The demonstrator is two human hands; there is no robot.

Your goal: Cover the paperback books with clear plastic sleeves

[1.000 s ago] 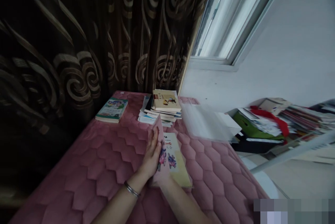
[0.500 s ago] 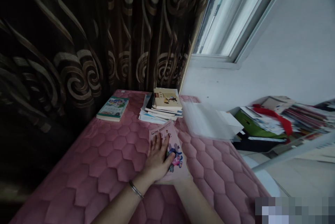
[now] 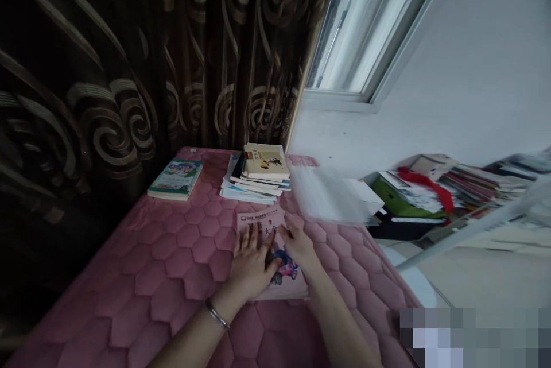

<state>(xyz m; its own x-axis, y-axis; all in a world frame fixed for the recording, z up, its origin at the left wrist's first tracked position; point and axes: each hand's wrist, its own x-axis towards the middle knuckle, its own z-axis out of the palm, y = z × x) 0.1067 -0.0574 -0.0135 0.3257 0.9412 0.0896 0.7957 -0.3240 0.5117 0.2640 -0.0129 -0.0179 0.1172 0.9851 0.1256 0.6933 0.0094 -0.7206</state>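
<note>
A pink softcover book (image 3: 275, 293) with Chinese lettering and a blue and pink cartoon figure lies flat on the pink quilted bed cover (image 3: 193, 276). My left hand (image 3: 252, 264) rests palm down across its left half, fingers spread, with a silver bangle on the wrist. At the upper right edge of the same book, my right hand (image 3: 299, 244) has its fingers bent together against the cover. Part of the lettering and the figure is hidden under my hands.
Behind the book stands a stack of books (image 3: 267, 167) with loose papers. A green-edged book (image 3: 175, 179) lies far left, beside the dark patterned curtain (image 3: 206, 52). Translucent plastic sheets (image 3: 327, 193) lie at the right edge. Beyond them is a heap of papers and folders (image 3: 430, 190).
My right hand has come from beneath the book's lower right side up onto its upper right edge. The tilted cover now lies flatter. My left hand stays on the book.
</note>
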